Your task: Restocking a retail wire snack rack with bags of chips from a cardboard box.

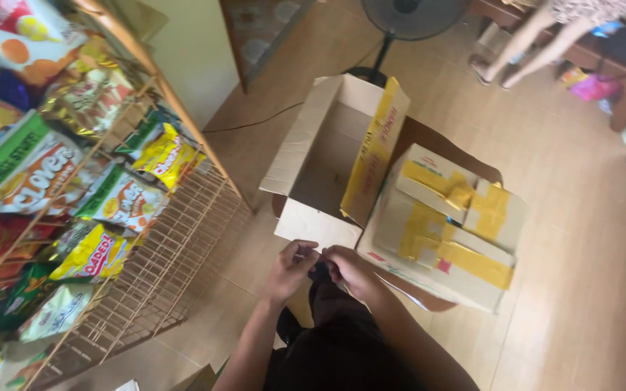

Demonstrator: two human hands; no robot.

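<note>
My left hand [290, 269] and my right hand [349, 269] meet just below the near flap of an open cardboard box [306, 156], fingers curled together around something small and dark that I cannot make out. The open box looks empty inside, with one flap carrying yellow tape standing up. Right of it lies a closed cardboard box [443, 232] crossed with yellow tape, close to my right hand. Both boxes rest on a round brown table [465, 159].
A wire rack [168, 268] with several colourful snack bags [121, 199] fills the left side. A standing fan [400, 22] is beyond the boxes. Another person's legs [527, 40] show at the top right, near a wooden bench. The floor is tan tile.
</note>
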